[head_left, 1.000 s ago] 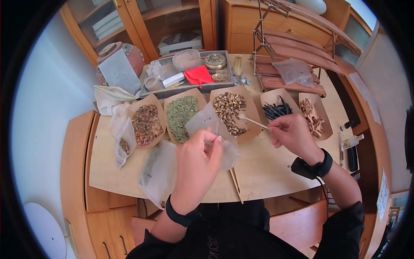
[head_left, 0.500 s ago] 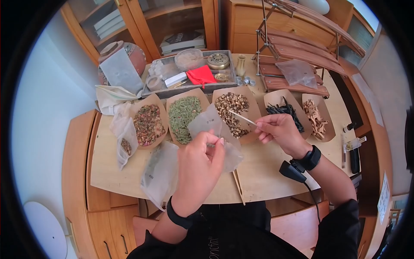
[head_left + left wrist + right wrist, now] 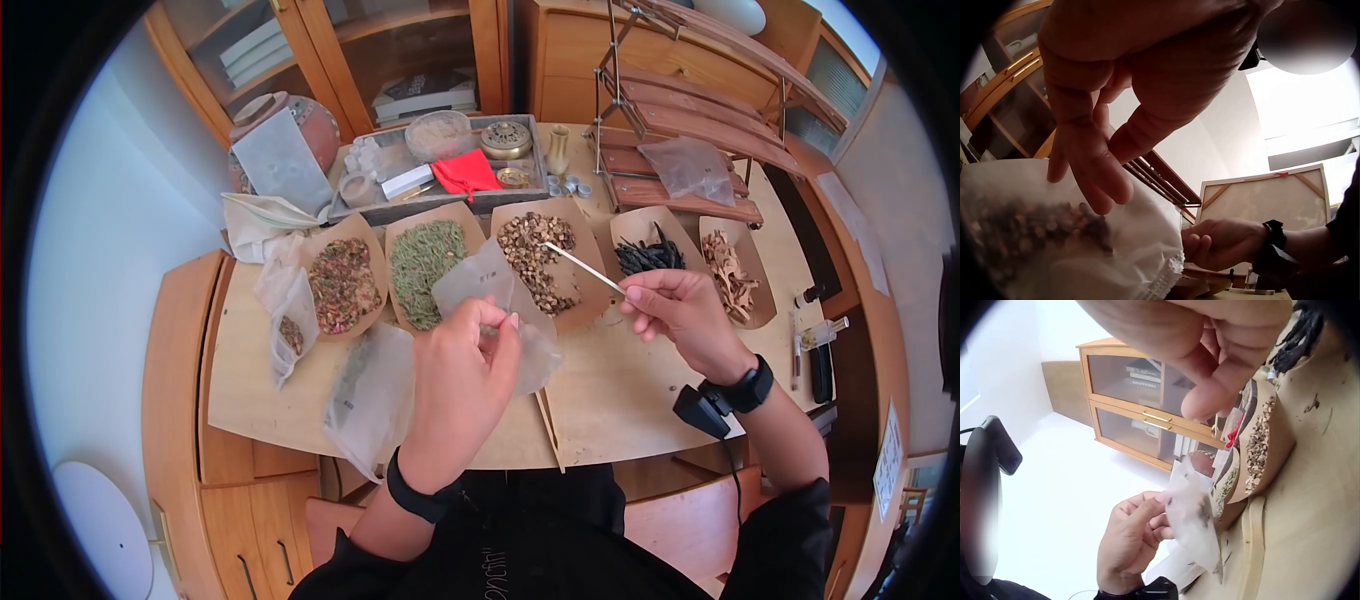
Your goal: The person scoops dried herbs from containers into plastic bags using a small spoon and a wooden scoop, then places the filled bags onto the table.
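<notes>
white stick (image 3: 585, 268), whitish bag (image 3: 478, 282), brown-and-cream chunks (image 3: 530, 257), tan tray (image 3: 591, 236); green herbs (image 3: 428, 262), black strips (image 3: 648, 256), red pouch (image 3: 466, 173)

The right hand (image 3: 1229, 356) is close up at the top. The left hand (image 3: 1129, 537) pinches a thin, cloudy bag (image 3: 1188, 519) with dark bits inside. A paper tray (image 3: 1280, 453) of brown bits (image 3: 1259, 447) sits on the table (image 3: 1319, 506).

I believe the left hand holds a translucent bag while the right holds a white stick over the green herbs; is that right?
Not quite: in the head view, the right hand holds the white stick over the brown pieces, not the green herbs.
</notes>
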The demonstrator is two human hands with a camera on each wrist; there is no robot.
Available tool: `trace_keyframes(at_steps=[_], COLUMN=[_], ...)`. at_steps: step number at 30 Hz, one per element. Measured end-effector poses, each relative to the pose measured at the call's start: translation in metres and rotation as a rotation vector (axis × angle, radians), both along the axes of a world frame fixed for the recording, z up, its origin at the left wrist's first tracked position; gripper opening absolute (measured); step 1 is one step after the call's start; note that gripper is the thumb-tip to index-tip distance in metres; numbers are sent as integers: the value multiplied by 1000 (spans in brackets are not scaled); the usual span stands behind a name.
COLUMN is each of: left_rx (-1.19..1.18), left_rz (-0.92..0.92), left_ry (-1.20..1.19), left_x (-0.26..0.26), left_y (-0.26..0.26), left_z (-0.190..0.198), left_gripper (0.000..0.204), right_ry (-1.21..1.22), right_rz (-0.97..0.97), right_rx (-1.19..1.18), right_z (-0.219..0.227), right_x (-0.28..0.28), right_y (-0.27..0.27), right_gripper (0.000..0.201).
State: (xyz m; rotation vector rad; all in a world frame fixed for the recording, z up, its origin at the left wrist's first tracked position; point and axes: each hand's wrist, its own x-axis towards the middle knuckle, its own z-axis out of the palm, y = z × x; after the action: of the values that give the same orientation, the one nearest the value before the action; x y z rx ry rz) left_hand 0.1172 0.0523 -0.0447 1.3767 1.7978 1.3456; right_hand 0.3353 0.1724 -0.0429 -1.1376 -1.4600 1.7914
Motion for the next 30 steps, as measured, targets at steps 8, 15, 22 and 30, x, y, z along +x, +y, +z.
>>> trace_keyframes(at_steps=[8, 15, 22, 30], left_rx=[-5, 16, 4, 91], left_rz=[-2, 0, -3, 63], left_ry=[9, -6, -23, 7], left_x=[2, 3, 0, -3], left_y=[3, 2, 1, 1], left_z=[0, 0, 0, -10], left_gripper=[12, 12, 12, 8], right_ry=[-36, -202, -371, -504], right_rz=[44, 149, 130, 50], right_rx=[26, 286, 993, 442], right_z=[38, 40, 46, 15], right_x=[24, 12, 3, -1], right_y=[-30, -51, -52, -12], right_gripper=[18, 12, 8, 12])
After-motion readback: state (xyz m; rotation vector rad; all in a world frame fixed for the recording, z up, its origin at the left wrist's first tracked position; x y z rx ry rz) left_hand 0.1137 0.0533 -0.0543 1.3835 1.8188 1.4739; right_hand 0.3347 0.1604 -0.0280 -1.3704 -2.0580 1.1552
